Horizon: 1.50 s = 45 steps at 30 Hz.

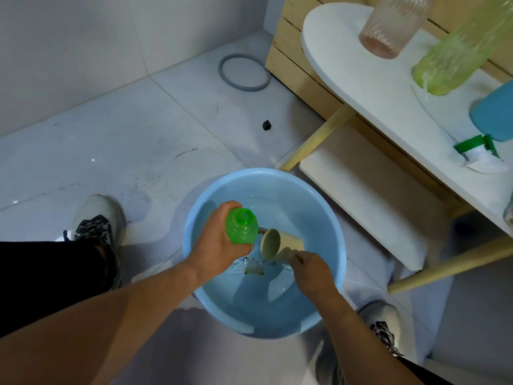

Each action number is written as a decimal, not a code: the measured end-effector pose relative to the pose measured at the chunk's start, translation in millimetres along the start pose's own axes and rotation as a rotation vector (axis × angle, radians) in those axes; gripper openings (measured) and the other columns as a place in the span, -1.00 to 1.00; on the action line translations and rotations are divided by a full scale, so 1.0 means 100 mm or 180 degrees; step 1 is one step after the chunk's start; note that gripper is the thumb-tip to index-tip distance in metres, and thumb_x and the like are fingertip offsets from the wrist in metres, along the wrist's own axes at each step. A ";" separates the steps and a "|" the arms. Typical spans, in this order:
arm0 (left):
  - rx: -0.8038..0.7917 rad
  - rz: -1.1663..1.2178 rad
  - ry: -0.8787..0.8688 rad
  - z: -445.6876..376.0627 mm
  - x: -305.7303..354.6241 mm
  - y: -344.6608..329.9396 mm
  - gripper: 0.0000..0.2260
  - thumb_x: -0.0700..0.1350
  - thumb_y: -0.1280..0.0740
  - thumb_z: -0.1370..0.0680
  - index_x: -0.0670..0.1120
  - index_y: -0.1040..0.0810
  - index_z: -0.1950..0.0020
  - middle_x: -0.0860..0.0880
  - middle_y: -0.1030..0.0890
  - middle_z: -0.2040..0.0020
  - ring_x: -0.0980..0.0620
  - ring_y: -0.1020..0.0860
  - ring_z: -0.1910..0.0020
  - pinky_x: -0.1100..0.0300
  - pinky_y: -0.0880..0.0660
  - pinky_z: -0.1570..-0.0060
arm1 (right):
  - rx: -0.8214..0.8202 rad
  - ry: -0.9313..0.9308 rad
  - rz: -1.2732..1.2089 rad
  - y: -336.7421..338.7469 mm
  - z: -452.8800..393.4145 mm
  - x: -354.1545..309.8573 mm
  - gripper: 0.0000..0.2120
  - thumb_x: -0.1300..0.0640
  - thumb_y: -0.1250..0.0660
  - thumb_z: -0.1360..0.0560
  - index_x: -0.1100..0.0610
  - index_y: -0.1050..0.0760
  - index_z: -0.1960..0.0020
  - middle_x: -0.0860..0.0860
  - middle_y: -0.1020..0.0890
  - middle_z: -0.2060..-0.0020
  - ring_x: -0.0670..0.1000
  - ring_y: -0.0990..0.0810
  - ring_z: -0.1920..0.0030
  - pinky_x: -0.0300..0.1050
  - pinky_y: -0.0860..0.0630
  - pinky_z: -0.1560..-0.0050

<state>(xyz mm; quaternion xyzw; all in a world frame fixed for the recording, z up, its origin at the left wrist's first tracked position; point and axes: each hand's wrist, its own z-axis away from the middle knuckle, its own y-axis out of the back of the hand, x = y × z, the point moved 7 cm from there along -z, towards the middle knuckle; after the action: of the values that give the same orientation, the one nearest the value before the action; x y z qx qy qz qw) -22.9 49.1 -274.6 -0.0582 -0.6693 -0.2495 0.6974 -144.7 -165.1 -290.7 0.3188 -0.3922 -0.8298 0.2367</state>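
Observation:
A light blue plastic basin [327, 295] stands on the tiled floor between my feet, with shallow water and some dark bits at its bottom. Over it, my left hand [219, 245] grips a bright green plastic bottle [241, 225], tipped so its spout points into a beige cup [280, 243]. My right hand [311, 270] holds that cup tilted on its side, its mouth facing the bottle. A thin dark trickle shows between spout and cup.
A white-topped wooden shelf unit [361, 79] stands at the right, with a clear ribbed bottle [388, 26], a green ribbed bottle [455, 54], a blue container [494, 112] and a green cap [474, 145]. A grey ring [244, 72] and a small black piece [266, 125] lie on the floor.

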 end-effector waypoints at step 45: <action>-0.0075 -0.0086 -0.0165 -0.01 0.48 -0.11 -0.33 -0.03 -0.63 -0.22 0.25 -0.43 -0.24 0.14 -0.49 -0.19 0.10 -0.51 -0.16 0.00 -0.53 -0.16 | 0.2316 0.1731 -0.0264 1.76 1.08 -1.16 -0.83 -0.06 -0.45 -0.51 0.00 -0.59 0.17 -0.19 -0.49 0.27 -0.06 -0.45 0.23 -0.25 -0.28 0.29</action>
<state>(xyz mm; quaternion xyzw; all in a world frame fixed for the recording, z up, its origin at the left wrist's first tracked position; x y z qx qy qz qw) -27.2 26.3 -230.8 -0.0638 -0.6848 -0.2652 0.6757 -117.3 -138.1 -57.0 0.6030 -0.5687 -0.5329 0.1703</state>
